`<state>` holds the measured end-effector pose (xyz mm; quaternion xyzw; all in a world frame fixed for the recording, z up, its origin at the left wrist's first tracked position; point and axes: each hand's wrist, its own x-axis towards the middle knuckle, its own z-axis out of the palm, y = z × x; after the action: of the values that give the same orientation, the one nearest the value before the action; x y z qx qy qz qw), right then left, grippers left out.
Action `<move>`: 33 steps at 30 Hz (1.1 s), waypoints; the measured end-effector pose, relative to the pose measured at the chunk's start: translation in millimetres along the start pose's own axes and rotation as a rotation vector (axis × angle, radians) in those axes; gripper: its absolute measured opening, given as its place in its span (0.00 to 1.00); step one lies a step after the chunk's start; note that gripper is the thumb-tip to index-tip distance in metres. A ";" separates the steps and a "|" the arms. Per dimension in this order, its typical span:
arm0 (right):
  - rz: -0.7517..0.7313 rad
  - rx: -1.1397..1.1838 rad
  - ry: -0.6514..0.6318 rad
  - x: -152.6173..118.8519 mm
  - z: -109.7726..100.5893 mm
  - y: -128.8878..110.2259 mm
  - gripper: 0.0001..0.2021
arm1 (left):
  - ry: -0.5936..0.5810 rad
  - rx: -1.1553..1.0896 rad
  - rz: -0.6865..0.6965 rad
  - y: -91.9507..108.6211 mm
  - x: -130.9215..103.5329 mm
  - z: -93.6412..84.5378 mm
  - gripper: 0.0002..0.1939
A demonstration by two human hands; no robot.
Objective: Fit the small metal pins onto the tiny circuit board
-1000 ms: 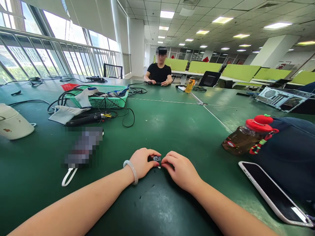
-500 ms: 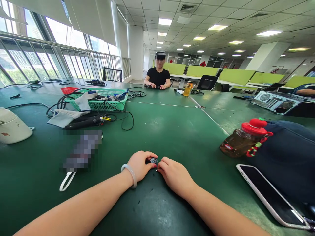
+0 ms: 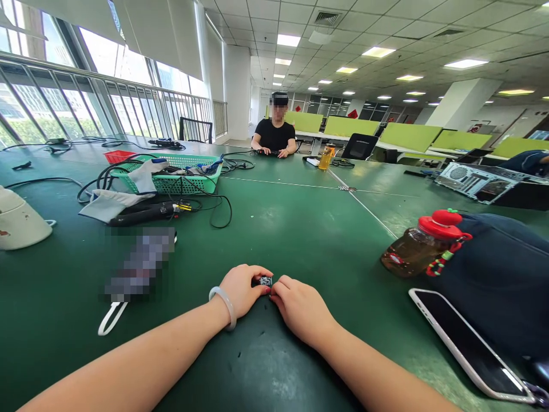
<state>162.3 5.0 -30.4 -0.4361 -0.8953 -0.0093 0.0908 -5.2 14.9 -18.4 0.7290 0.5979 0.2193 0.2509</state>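
Observation:
My left hand (image 3: 243,290), with a pale bangle (image 3: 226,306) at the wrist, pinches a small dark block (image 3: 266,281) between thumb and fingers. A whitish pattern shows on the block's visible face; its kind is too small to tell. Close against its right side, my right hand (image 3: 299,303) has its fingers pressed together in a pinch. Whatever these fingertips may hold is hidden. Both hands rest low over the green tabletop (image 3: 274,246), and a few tiny dark bits lie on the surface between the forearms.
A phone (image 3: 469,349), a dark bag (image 3: 501,269) and a red-lidded bottle (image 3: 422,243) are at right. At left lie a blurred-out flat object (image 3: 141,263), a green basket (image 3: 184,180) with cables and gloves, and a whitish container (image 3: 21,220). A person (image 3: 274,134) sits opposite.
My right fingertips have drawn slightly closer to the block, and the small pale speck seen at them before is no longer clear. The whole view has shifted a little.

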 end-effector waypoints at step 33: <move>0.036 0.029 0.118 0.3 -11.8 13.7 0.09 | -0.056 -0.042 0.088 4.2 -3.0 -2.0 0.14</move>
<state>174.7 12.5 -19.6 -0.4496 -0.8804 -0.0203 0.1497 -3.8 11.5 -14.3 0.7550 0.5534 0.2219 0.2729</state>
